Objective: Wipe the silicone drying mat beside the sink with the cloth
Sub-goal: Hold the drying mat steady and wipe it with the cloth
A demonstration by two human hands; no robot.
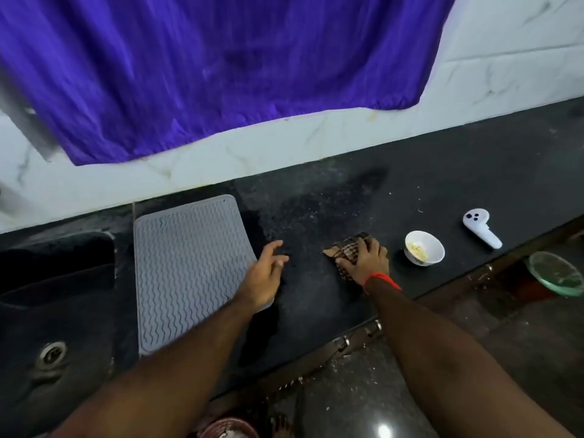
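Note:
A grey silicone drying mat (189, 267) with a wavy ribbed surface lies flat on the black counter, just right of the dark sink (53, 311). A brown checked cloth (349, 248) lies on the counter to the right of the mat. My right hand (365, 260) presses down on the cloth with its fingers curled over it. My left hand (264, 276) hovers over the mat's right edge, fingers spread, holding nothing.
A small white bowl (424, 248) with yellowish bits stands right of the cloth. A white controller (480, 227) lies farther right. A purple cloth (221, 64) hangs above against the white tiled wall. A green plate (556, 273) sits below the counter edge at right.

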